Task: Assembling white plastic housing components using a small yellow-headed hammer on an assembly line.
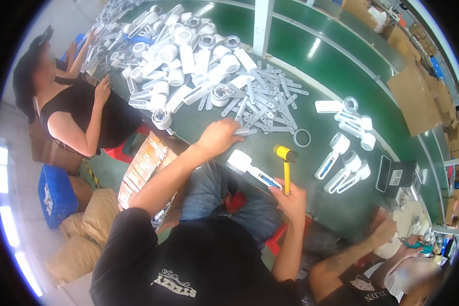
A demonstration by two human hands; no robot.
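Left hand [218,138] pinches a grey strip [247,132]; right hand [292,198] grips hammer [286,171] and white handle [252,170], slot uncovered; plenty of loose strips [265,108] left!

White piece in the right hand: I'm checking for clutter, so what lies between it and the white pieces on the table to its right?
In the head view, the yellow hammer, then bare green tabletop.

Wears a black T-shirt [214,250] with short sleeves [125,232] and faded blue jeans [204,196]. Carries a pale print [174,284] on the front: a row of block letters with a small outlined drawing beside it. Leaves forearms [171,178], left hand [218,137] and right hand [292,203] bare.
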